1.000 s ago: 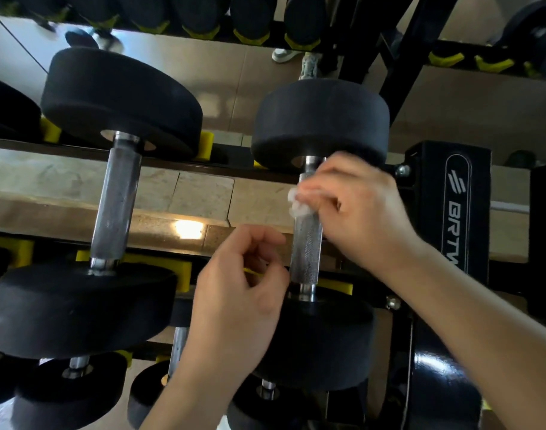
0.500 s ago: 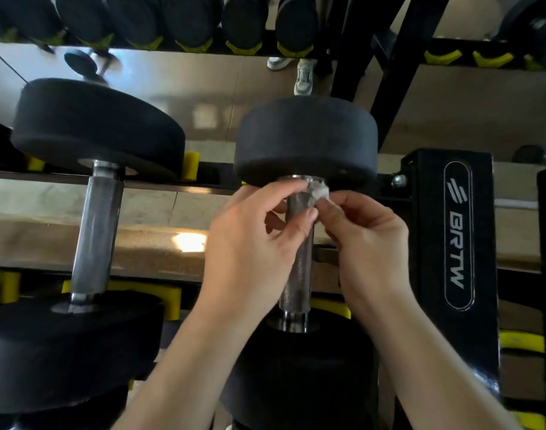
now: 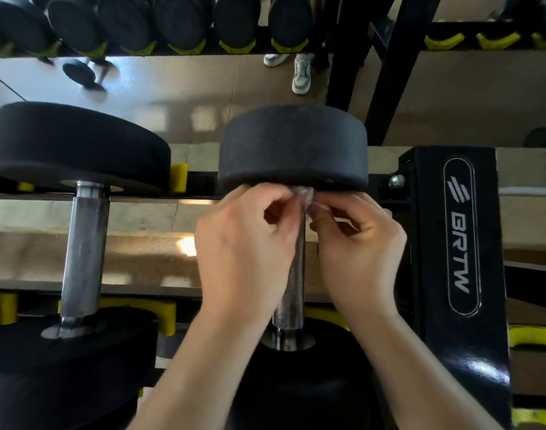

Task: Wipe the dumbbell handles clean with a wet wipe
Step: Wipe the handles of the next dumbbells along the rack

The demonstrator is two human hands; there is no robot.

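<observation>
While the dumbbell (image 3: 293,150) lies across the rack (image 3: 461,228) with its far head away from me, I work on the knurled handle (image 3: 291,290) between its two heads. My left hand (image 3: 246,252) and right hand (image 3: 361,252) meet at the handle's far end, just under that head. The fingertips of each hand are pinched on the wipe (image 3: 302,193), which is bunched small against the metal there.

To do this well, I judge I should spread the wipe round the bar and clamp it with one hand. Then I can draw it down the full length while twisting, so the knurling is cleaned all round. Most of the handle below my hands is bare.

The rack's black post stands just right of my right hand and may cramp that wrist. The second dumbbell (image 3: 79,144) sits well apart on the left, its bar uncovered. A yellow cradle (image 3: 178,176) shows between the two far heads.
</observation>
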